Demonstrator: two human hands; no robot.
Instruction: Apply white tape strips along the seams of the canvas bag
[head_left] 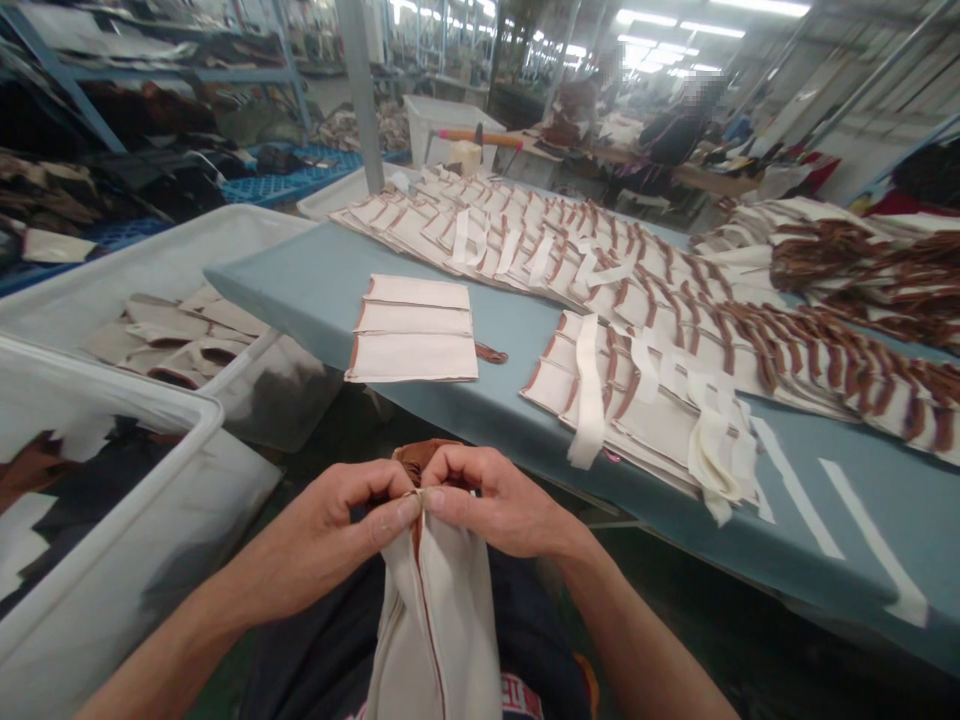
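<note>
Cloth piece [439, 610] pinched between left hand [341, 520], right hand [499, 505].

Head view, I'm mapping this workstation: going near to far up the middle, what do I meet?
The cream fabric piece pinched by left hand and right hand → small stack of cream pieces on the blue table → long row of overlapped pieces → white tub.
</note>
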